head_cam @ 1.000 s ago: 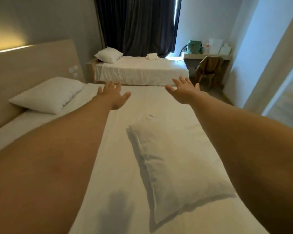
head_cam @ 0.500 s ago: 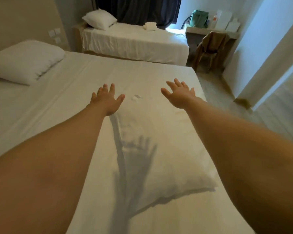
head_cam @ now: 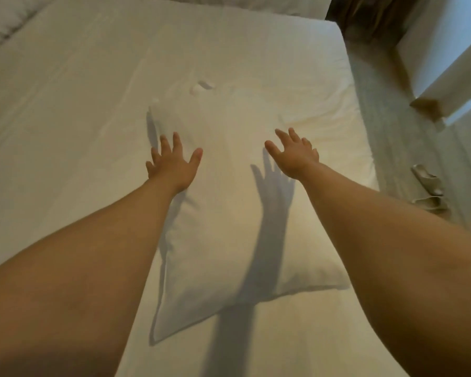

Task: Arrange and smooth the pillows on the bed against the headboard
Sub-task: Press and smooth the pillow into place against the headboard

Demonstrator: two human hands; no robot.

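We have both hands out over the pillow (head_cam: 229, 213), and neither grip is closed on anything. Our left hand (head_cam: 173, 165) has its fingers straight and fanned, thumb out toward the middle, over the pillow's left edge near its far corner; whether the palm touches the fabric we cannot tell. Our right hand (head_cam: 294, 156) is likewise spread, fingers apart and reaching forward, above the far right part of the pillow; its shadow falls on the case just beneath and nearer to us, so it looks lifted off the surface. The two hands are well apart, with bare pillowcase between them.

The pillow lies flat on the bed (head_cam: 65, 118), its length running away from us, its near corner pointing down to the left of our forearms. Beyond our fingertips the sheet is rumpled, and a small white scrap (head_cam: 201, 88) lies on it past the pillow's far edge. Far to the left of our left hand, at the top corner, part of a second pillow (head_cam: 8, 25) shows. To the right of our right hand the bed ends; beyond it is the floor (head_cam: 392, 131), where a crumpled pale cloth (head_cam: 430, 189) lies
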